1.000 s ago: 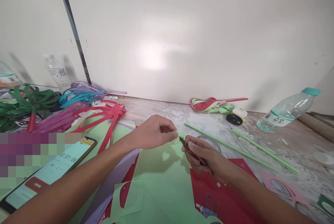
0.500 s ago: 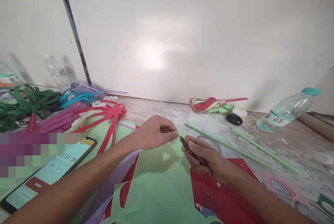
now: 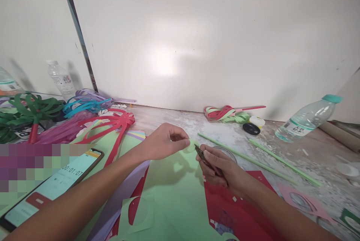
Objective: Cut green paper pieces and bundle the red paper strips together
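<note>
My left hand (image 3: pixel 165 141) pinches a small round piece of light green paper (image 3: pixel 192 145) between thumb and fingers, just above a light green sheet (image 3: pixel 174 192). My right hand (image 3: pixel 218 166) is closed around small scissors (image 3: pixel 201 153), whose blades point at the green piece. Both hands hover over the green sheet and a red sheet (image 3: pixel 239 211) lying on the table. A clear ring (image 3: pixel 227 151) lies behind my right hand.
A phone (image 3: pixel 50 190) showing a timer lies at the lower left. Coloured paper strip flowers (image 3: pixel 84 115) crowd the left. Two green paper sticks (image 3: pixel 253 160), a tape roll (image 3: pixel 251 128), a strip bundle (image 3: pixel 225 113) and a water bottle (image 3: pixel 308 119) sit right. White boards (image 3: pixel 210 46) stand behind.
My left hand has turned the small green piece slightly, so its round shape shows more. The scissors stay at its edge. The phone timer has advanced by a second.
</note>
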The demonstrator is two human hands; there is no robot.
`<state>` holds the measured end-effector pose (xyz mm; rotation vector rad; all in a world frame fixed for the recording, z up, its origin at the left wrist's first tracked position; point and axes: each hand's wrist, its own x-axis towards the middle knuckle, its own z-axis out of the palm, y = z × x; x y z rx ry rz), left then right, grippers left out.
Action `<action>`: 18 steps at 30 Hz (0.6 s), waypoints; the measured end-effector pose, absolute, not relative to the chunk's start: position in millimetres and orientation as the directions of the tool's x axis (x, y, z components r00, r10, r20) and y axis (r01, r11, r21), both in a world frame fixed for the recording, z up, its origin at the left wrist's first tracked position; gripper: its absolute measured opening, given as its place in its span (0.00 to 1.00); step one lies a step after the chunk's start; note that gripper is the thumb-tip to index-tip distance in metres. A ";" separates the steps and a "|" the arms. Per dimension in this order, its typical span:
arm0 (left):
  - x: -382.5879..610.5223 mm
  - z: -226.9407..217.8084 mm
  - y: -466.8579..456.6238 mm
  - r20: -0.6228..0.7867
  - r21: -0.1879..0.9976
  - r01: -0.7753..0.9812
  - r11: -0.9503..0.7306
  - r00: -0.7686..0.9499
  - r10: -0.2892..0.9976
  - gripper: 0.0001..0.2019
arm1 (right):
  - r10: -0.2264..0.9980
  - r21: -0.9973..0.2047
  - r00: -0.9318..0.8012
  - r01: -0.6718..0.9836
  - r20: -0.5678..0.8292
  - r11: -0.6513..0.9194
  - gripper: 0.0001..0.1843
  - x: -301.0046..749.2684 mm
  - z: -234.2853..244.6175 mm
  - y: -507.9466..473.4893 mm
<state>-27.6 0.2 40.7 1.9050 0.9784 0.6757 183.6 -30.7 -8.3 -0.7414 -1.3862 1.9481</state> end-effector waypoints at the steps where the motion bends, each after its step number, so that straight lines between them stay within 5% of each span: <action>1: -27.6 41.1 -0.2 0.074 0.872 0.370 -0.321 0.547 0.834 0.11 | 0.758 -0.954 -0.647 -0.164 -0.089 -0.251 0.16 183.7 -8.2 -30.8; 18: -24.7 41.0 -3.1 0.069 0.881 0.360 -0.307 0.544 0.837 0.11 | 0.749 -0.960 -0.656 -0.136 -0.097 -0.244 0.16 180.4 -4.9 -33.6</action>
